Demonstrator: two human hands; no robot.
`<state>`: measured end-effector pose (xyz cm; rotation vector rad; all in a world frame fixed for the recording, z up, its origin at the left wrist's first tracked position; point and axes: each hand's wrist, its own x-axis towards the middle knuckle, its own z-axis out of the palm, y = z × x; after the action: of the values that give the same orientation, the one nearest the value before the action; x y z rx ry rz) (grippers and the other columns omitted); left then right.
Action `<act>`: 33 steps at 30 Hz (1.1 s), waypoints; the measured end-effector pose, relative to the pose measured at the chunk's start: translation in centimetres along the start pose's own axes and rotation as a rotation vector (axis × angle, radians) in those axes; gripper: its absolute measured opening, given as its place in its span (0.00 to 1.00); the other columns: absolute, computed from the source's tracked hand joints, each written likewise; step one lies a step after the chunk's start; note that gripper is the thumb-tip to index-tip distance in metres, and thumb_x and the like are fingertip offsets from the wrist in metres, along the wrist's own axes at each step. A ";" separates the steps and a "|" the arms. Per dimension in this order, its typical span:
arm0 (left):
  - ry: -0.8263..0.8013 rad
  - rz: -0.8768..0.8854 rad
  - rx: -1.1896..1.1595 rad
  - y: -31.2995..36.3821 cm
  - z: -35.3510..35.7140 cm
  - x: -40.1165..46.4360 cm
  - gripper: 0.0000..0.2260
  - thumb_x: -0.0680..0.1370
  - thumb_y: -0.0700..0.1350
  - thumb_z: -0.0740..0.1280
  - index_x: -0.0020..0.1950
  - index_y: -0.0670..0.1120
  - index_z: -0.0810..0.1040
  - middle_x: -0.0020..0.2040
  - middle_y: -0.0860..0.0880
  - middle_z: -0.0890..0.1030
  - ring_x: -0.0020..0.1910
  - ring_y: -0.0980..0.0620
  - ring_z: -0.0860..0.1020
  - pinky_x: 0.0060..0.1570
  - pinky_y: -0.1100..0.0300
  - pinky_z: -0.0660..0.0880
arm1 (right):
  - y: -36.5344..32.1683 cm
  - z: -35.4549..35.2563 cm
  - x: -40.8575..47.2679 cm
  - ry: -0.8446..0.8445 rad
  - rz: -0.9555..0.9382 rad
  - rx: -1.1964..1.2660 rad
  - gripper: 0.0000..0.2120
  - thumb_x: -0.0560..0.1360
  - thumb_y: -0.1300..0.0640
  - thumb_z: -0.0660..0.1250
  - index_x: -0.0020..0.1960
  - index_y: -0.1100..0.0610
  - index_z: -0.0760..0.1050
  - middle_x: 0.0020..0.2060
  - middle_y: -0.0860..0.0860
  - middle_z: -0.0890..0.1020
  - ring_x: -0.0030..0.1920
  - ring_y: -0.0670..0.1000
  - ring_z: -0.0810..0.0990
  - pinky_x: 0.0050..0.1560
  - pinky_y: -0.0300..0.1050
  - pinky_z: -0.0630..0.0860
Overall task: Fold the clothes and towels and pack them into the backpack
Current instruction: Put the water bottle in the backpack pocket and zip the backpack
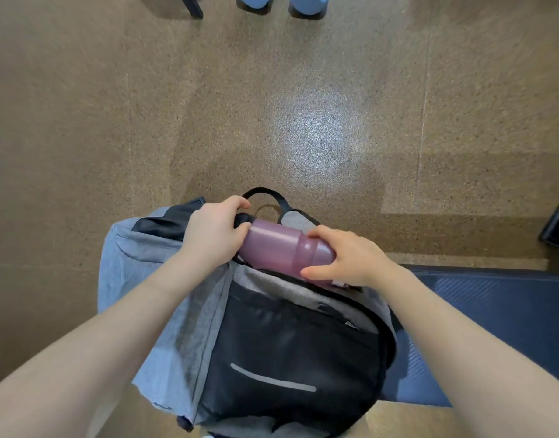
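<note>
Head view, looking down. A grey and black backpack (290, 343) stands on the speckled brown floor (303, 105) at the 6 o'clock part of the frame, its top opening facing 12 o'clock. A mauve bottle (281, 245) lies tilted across that opening, partly over the rim, its narrower end toward 3 o'clock.

The left hand (215, 232) is curled around the backpack's top edge beside the black carry handle (265, 192), at the bottle's 9 o'clock end and touching it. The right hand (347, 257) is clamped on the bottle's 3 o'clock end, fingers and thumb wrapped around it.

A blue-grey cloth (145, 279) hangs against the backpack's 9 o'clock side. A dark blue mat (493, 311) lies at 3 o'clock, touching the backpack. Two pale blue rounded objects (278, 1) sit at 12 o'clock, well apart from the backpack.
</note>
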<state>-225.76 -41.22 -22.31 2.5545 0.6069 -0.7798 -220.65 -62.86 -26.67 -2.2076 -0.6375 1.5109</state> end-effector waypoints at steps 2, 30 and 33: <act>0.002 -0.016 -0.003 0.0 0.1 -0.4 0.15 0.76 0.44 0.65 0.62 0.48 0.75 0.56 0.47 0.81 0.59 0.44 0.75 0.53 0.55 0.68 | -0.7 1.3 -0.4 0.093 -0.032 -0.163 0.34 0.68 0.35 0.67 0.69 0.45 0.61 0.61 0.49 0.73 0.60 0.54 0.74 0.55 0.48 0.70; -0.005 -0.070 -0.083 1.0 -1.0 0.8 0.04 0.73 0.44 0.68 0.39 0.51 0.75 0.38 0.53 0.75 0.49 0.45 0.76 0.46 0.57 0.69 | -1.0 2.0 2.1 0.139 -0.090 0.370 0.24 0.67 0.51 0.76 0.60 0.51 0.75 0.50 0.49 0.81 0.52 0.50 0.75 0.54 0.44 0.70; 0.002 -0.079 -0.086 0.2 -1.0 1.0 0.03 0.73 0.43 0.67 0.41 0.50 0.74 0.40 0.53 0.76 0.50 0.45 0.76 0.44 0.58 0.67 | -2.4 2.1 3.1 0.110 -0.100 0.416 0.22 0.67 0.53 0.76 0.59 0.51 0.75 0.47 0.46 0.79 0.49 0.46 0.75 0.48 0.37 0.69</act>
<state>-224.49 -40.64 -22.10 2.4668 0.7298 -0.7604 -221.94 -59.02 -28.43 -1.8953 -0.3530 1.3210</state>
